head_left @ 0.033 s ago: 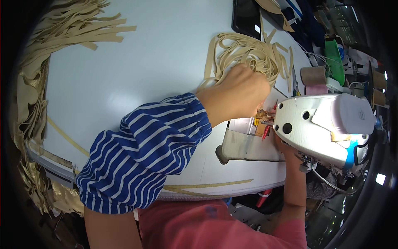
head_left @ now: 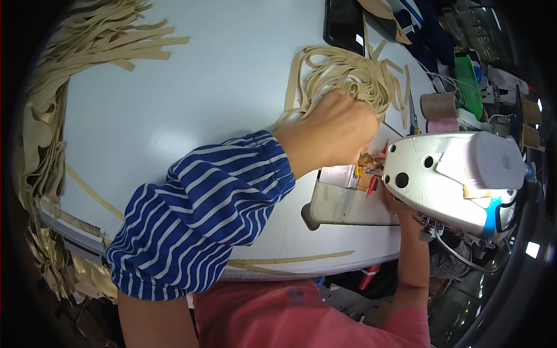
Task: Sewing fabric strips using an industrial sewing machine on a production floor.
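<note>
Left hand point(head_left: 342, 124) curls by beige strips point(head_left: 365, 72); right hand point(head_left: 392, 201) behind sewing machine point(head_left: 435, 180); fingers' hold cannot be told.

A loose heap of tan strips point(head_left: 348, 66) lies on the white table point(head_left: 203, 104), flat, narrow lengths looped and coiled over one another, with several free ends straggling to the right. Its near edge disappears behind the left hand point(head_left: 342, 124). Just nearer and to the right stands the sewing machine point(head_left: 429, 162): a white head with round dark holes, a strip of blue tape, a pale flat bed point(head_left: 354, 203), and small red and yellow parts around the brightly lit needle area.
</note>
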A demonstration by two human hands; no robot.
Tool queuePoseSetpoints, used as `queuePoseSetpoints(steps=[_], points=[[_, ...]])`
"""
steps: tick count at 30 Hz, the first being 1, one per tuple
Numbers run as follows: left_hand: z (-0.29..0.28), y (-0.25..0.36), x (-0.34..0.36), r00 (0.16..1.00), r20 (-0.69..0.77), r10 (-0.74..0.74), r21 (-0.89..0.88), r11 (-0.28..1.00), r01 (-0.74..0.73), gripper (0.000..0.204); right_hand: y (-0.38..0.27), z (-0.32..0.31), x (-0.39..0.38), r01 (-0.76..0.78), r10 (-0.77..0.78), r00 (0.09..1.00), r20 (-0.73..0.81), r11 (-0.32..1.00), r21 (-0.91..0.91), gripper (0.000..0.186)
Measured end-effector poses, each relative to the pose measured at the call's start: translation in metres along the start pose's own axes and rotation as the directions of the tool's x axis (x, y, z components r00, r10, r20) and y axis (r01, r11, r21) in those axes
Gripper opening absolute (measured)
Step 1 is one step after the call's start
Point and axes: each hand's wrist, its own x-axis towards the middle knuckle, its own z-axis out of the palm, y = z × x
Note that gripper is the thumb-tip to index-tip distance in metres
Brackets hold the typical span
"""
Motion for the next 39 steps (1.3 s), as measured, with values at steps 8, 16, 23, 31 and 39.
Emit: queuePoseSetpoints(steps=[8, 16, 23, 31, 39], points=[[0.001, 0.001, 0.001, 1.000, -0.010, 0.018, -0.004, 1.000, -0.018, 0.009, 0.010, 0.033, -0.011, -0.183, 0.413, 0.850, 0.329, -0.354, 0.917, 0.057], [0.001, 0.001, 0.000, 1.000, -0.026, 0.001, 0.020, 1.000, 0.000, 0.009, 0.004, 0.024, -0.014, -0.278, 0.382, 0.917, 0.114, 0.407, 0.870, 0.049], [0.002, 0.002, 0.000, 0.999, -0.045, 0.022, 0.008, 1.000, -0.022, 0.008, 0.007, 0.015, -0.013, -0.174, 0.214, 0.977, -0.006, 0.810, 0.560, 0.050], [0.002, 0.001, 0.000, 0.999, -0.038, 0.022, 0.030, 0.999, -0.021, 0.008, 0.003, 0.019, -0.012, -0.228, 0.268, 0.963, 0.044, 0.712, 0.664, 0.050], [-0.001, 0.001, 0.002, 0.999, -0.041, 0.015, 0.013, 1.000, -0.014, 0.009, -0.005, 0.020, -0.009, -0.274, 0.314, 0.945, 0.094, 0.599, 0.753, 0.050]])
